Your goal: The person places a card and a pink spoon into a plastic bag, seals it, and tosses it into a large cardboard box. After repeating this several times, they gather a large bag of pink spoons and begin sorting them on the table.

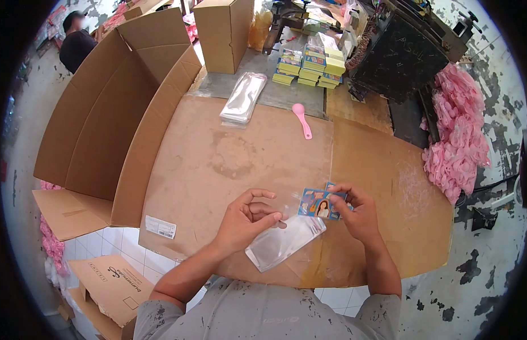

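Observation:
My right hand pinches a small blue printed card above the cardboard-covered table. Just left of the card, my left hand has its thumb and fingers closed together near a thin clear edge; what they hold is too small to make out. Beneath and between both hands lies a clear plastic bag. Farther off, a pink spoon rests on the table, and a stack of clear bags lies to its left.
Stacks of printed cards stand at the back. A large open carton is at the left, a black machine at the back right, and pink bagged items hang at the right. A person is at the far left.

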